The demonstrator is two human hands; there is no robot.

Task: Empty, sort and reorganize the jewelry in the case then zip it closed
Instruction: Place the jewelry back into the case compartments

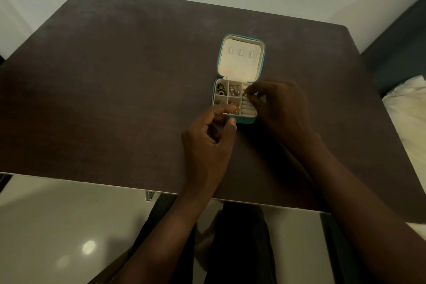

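A small teal jewelry case lies open on the dark counter, lid flat toward the far side, its cream lining showing three small tabs. The near half is divided into compartments: green-and-gold earrings in the far left one, silvery pieces beside them. The left hand pinches a gold piece at the near middle compartment. The right hand has fingertips pinched together over the ring rolls; whether it grips anything is unclear.

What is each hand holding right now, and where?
Left hand pinches a small gold piece over the case. Right hand fingertips are pinched at the ring rolls; contents unclear.
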